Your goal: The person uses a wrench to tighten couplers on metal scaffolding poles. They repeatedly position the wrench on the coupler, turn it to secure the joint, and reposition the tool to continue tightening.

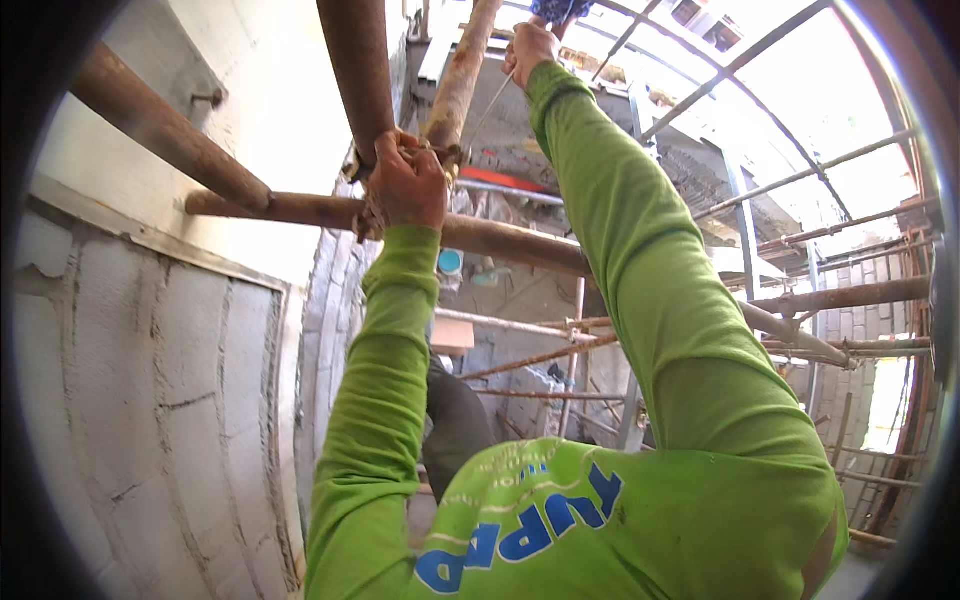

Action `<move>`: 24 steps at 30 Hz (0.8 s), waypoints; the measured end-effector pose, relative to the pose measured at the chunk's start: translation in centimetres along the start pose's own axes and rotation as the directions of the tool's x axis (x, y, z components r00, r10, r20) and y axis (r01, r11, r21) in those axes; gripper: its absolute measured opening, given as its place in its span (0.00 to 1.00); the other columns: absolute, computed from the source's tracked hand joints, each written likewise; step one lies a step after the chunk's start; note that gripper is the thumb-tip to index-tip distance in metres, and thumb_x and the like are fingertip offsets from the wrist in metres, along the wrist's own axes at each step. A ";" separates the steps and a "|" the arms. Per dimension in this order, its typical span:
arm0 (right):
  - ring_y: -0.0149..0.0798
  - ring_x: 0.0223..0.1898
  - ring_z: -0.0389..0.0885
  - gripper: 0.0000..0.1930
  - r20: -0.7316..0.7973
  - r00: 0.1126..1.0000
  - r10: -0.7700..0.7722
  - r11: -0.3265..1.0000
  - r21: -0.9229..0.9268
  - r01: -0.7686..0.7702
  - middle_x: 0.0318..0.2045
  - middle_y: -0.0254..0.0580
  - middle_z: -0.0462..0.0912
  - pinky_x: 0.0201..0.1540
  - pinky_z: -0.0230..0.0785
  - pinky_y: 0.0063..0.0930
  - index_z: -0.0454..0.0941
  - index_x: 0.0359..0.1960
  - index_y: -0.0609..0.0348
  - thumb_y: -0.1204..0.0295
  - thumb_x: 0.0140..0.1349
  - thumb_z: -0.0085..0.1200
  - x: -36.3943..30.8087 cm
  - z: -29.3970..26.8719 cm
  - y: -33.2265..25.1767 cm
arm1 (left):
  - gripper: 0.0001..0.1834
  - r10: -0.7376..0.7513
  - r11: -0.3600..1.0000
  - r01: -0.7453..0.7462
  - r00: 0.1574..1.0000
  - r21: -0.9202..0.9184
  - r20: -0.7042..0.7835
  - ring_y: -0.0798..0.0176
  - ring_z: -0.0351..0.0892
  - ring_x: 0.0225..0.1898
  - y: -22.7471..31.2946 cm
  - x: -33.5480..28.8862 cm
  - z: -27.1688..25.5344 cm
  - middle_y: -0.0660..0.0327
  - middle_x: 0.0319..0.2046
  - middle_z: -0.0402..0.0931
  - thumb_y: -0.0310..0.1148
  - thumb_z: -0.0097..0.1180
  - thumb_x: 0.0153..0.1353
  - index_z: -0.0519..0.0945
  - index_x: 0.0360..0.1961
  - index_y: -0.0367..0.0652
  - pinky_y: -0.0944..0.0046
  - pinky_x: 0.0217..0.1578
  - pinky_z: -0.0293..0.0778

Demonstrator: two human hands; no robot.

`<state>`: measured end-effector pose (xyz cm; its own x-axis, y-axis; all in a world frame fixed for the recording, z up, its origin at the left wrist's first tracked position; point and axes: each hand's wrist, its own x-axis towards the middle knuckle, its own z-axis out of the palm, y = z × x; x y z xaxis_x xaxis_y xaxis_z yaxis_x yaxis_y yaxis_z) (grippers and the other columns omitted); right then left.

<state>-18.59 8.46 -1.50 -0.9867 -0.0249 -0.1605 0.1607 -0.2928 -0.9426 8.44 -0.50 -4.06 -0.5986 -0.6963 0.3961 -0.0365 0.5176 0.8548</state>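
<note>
Looking assembled but perhaps unsecured, the pipe joint is clasped by the left hand, a thin strand by the closed right hand

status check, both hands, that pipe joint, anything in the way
Left hand curled at the rusty pipe joint. Right hand closed on thin rod or cord, unclear which. Brown pipe crowding left hand.

Tight squeeze around the left hand: dark pole above, rusty pole upper right, crossbar lower right; open air toward the right hand, crossed by a thin rod.
</note>
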 end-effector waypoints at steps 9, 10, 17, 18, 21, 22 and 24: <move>0.25 0.26 0.66 0.17 0.459 0.574 -0.678 0.694 0.145 0.705 0.25 0.29 0.70 0.28 0.54 0.23 0.65 0.23 0.53 0.60 0.69 0.47 -20.4 -3.1 -8.6 | 0.08 0.484 0.859 -0.502 0.860 0.101 0.163 0.52 0.81 0.32 -1.0 -0.1 0.6 0.56 0.28 0.80 0.32 0.50 0.59 0.80 0.33 0.42 0.56 0.37 0.75; 0.28 0.22 0.66 0.15 0.560 0.302 -0.772 0.387 0.037 0.921 0.22 0.32 0.69 0.27 0.56 0.25 0.65 0.20 0.54 0.65 0.65 0.47 -23.6 -3.5 -8.1 | 0.12 0.452 0.863 -0.495 0.846 0.098 0.284 0.56 0.82 0.29 0.3 -0.3 0.3 0.61 0.26 0.82 0.35 0.46 0.63 0.82 0.34 0.44 0.61 0.35 0.77; 0.40 0.17 0.73 0.10 0.840 -0.305 -0.449 0.048 0.364 0.930 0.19 0.38 0.75 0.20 0.65 0.29 0.69 0.17 0.55 0.71 0.47 0.60 -35.0 -5.5 -4.8 | 0.25 0.098 -0.030 0.999 -0.029 0.032 0.995 0.64 0.78 0.34 6.9 -7.6 -2.9 0.59 0.33 0.78 0.52 0.38 0.72 0.73 0.49 0.40 0.66 0.39 0.77; 0.40 0.18 0.73 0.10 0.817 -0.310 -0.487 0.070 0.390 0.918 0.21 0.39 0.75 0.21 0.66 0.28 0.70 0.18 0.55 0.71 0.47 0.60 -35.8 -5.9 -4.8 | 0.21 0.067 -0.079 0.996 -0.040 0.045 0.997 0.65 0.78 0.34 6.7 -8.2 -3.7 0.60 0.32 0.78 0.49 0.40 0.72 0.74 0.47 0.41 0.65 0.39 0.77; 0.42 0.25 0.77 0.11 0.833 -0.255 -0.492 0.135 0.362 0.922 0.27 0.42 0.77 0.29 0.71 0.32 0.72 0.23 0.57 0.67 0.49 0.62 -38.1 -7.6 -4.1 | 0.16 0.069 -0.168 0.975 0.159 -0.146 0.985 0.67 0.76 0.29 6.1 -8.6 -6.6 0.61 0.29 0.76 0.45 0.45 0.71 0.74 0.44 0.42 0.65 0.33 0.77; 0.43 0.29 0.77 0.11 0.811 -0.124 -0.572 0.146 0.249 0.958 0.30 0.44 0.77 0.32 0.71 0.34 0.72 0.24 0.58 0.67 0.50 0.62 -38.3 -8.5 -3.9 | 0.16 0.029 -0.180 0.961 0.221 -0.212 0.975 0.67 0.75 0.26 6.1 -8.0 -8.0 0.61 0.28 0.75 0.45 0.46 0.71 0.73 0.44 0.42 0.64 0.30 0.77; 0.45 0.35 0.77 0.11 0.724 0.085 -0.685 0.176 0.051 0.983 0.34 0.46 0.78 0.39 0.71 0.38 0.74 0.27 0.58 0.67 0.51 0.62 -37.5 -10.8 -3.9 | 0.13 -0.186 0.232 0.898 0.419 -0.375 0.889 0.74 0.63 0.17 6.4 -6.7 -11.8 0.70 0.22 0.68 0.42 0.47 0.71 0.75 0.45 0.44 0.73 0.17 0.65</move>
<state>18.00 20.85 5.02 -0.2106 -0.4937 0.8437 -0.9430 -0.1250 -0.3085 21.62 1.61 2.73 -0.9552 0.0541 -0.2910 -0.2461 -0.6913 0.6793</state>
